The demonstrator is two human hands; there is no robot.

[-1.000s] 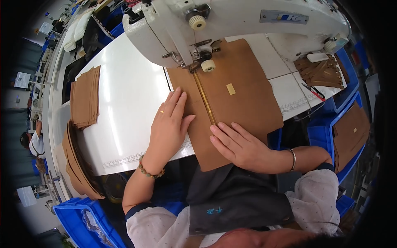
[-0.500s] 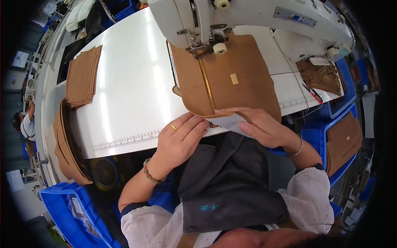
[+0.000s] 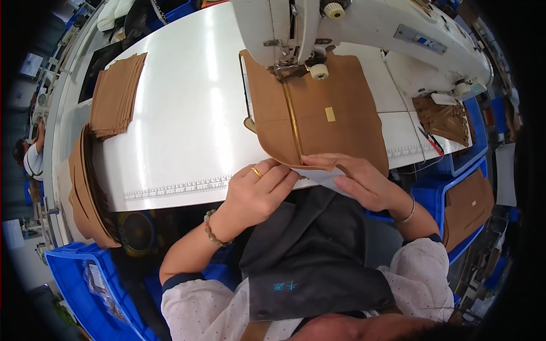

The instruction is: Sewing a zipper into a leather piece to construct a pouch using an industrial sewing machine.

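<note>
A brown fabric panel (image 3: 347,113) with a gold zipper (image 3: 293,116) running lengthwise lies under the head of a white sewing machine (image 3: 273,34). Its near edge is lifted at the table's front, showing a pale underside (image 3: 325,178). My left hand (image 3: 259,192) pinches the near left edge by the zipper's end, fingers closed. My right hand (image 3: 364,181) grips the lifted edge to the right, thumb below and fingers on top. A small yellow tag (image 3: 330,114) sits on the panel's right half.
Stacked brown pieces (image 3: 118,94) lie at the left of the white table (image 3: 176,113), and more brown pieces (image 3: 85,190) hang over its left edge. Red-handled snips (image 3: 435,143) lie at the right near small brown parts (image 3: 441,120). Blue bins (image 3: 74,267) stand on both sides.
The view has shifted a little, so the machine and panel sit farther right in the picture. Both hands keep their hold on the panel's near edge, with little other change.
</note>
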